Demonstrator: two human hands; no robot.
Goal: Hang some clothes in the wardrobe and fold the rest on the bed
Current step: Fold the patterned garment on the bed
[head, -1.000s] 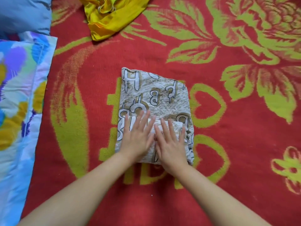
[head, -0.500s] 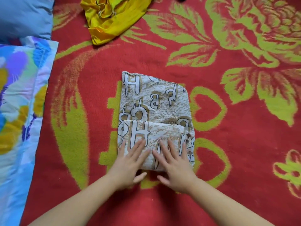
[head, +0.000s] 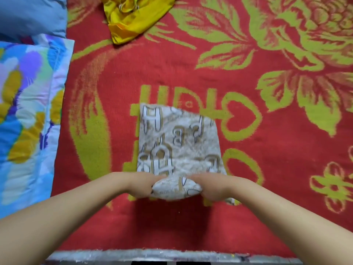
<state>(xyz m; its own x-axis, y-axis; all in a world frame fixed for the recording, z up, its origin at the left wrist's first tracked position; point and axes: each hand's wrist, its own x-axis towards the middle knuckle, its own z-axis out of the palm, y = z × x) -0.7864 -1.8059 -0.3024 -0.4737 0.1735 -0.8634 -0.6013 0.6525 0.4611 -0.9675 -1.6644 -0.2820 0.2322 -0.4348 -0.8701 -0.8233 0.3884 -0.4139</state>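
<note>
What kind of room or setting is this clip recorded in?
Most likely a bedroom, on a bed: a red floral blanket covers it, a blue pillow and patterned quilt lie alongside, and a folded printed garment rests there.

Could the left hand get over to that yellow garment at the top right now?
Probably not yet: the left hand grips the folded letter-print cloth. The red blanket toward the yellow garment lies bare.

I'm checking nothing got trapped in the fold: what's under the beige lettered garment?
The beige lettered garment lies on the red floral blanket. Both hands, left and right, grip its near edge. Anything beneath or inside is covered.
</note>
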